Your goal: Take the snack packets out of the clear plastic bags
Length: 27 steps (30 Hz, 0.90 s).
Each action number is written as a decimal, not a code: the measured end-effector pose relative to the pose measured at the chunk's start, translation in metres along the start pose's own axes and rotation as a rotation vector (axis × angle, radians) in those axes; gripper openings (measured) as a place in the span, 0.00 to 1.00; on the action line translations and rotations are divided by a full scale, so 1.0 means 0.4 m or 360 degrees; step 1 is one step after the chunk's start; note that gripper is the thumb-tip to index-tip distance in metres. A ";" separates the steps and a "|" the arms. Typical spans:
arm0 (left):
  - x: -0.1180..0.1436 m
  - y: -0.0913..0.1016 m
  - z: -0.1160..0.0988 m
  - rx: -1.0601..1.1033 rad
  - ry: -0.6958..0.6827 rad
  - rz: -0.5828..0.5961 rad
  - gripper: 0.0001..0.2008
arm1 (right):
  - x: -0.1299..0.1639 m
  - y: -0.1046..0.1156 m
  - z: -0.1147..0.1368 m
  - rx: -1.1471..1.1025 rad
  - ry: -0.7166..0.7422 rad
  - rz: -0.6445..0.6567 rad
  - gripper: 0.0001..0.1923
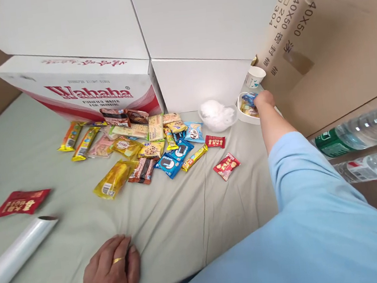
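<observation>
Sleeve (304, 201): light blue. Bowl (245, 116): white. Snack packets (148, 150): yellow, blue, red, brown. Sheet (184, 223): pale grey-green.

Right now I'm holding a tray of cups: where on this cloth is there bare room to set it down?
The broadest bare patch lies between the snack pile, the left hand and the film roll. A smaller one sits between the red packet and the right arm. Crowded: by the Wahaha box and white bowls.

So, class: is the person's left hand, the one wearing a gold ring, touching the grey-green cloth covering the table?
Touching. The head view shows the left hand resting palm-down, fingers spread, on the grey-green cloth, no gap visible beneath.
</observation>
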<state>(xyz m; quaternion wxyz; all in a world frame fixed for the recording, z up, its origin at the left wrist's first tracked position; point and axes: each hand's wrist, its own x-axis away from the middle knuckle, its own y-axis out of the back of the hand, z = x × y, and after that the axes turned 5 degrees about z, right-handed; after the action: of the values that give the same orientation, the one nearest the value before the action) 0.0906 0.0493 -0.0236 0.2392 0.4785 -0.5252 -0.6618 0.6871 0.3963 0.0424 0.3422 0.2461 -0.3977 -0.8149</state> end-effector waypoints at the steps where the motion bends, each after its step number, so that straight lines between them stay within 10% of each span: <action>1: 0.000 0.000 0.000 -0.0004 0.0004 0.0012 0.08 | 0.008 -0.001 -0.007 0.0066 -0.0111 -0.0041 0.18; 5: 0.005 -0.005 0.002 -0.0007 0.0033 0.0031 0.08 | 0.047 0.015 -0.029 0.0149 -0.0254 -0.0114 0.18; 11: 0.012 -0.008 0.000 0.0028 0.0071 0.0035 0.08 | 0.119 0.042 0.044 0.0056 0.0333 -0.0399 0.19; 16: 0.012 -0.009 -0.001 0.0045 0.0067 0.0016 0.08 | 0.224 -0.005 0.186 0.0090 0.1092 0.0241 0.16; 20: 0.016 -0.016 -0.001 0.0076 0.0100 -0.0011 0.08 | 0.328 -0.061 0.253 0.0467 0.0842 0.0632 0.13; 27: 0.025 -0.023 -0.009 0.0209 0.0224 0.0001 0.10 | 0.405 0.019 0.234 0.0143 0.0744 -0.0055 0.08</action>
<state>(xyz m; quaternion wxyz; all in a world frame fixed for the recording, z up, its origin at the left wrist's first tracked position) 0.0912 0.0424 -0.0362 0.2439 0.5383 -0.5495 -0.5905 0.5223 0.3158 0.0805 0.3998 0.4498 -0.3393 -0.7230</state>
